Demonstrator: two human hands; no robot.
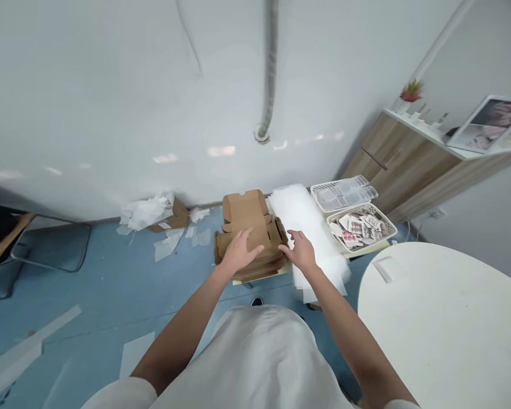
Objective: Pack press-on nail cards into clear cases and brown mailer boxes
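A stack of flattened brown cardboard boxes lies in front of me, the top one with its flaps spread out. Over its left part is my left hand, fingers apart and holding nothing. My right hand is by the stack's right edge, thumb and fingers apart, also without anything in it. Whether either hand touches the cardboard I cannot tell. Just right of the stack lies a pile of white translucent packing sheets, partly behind my right hand.
Right of the sheets, one white basket holds printed cards and another holds clear plastic trays. A round white table and a wooden cabinet stand at right. Left are a box of scraps, floor litter and a folding chair.
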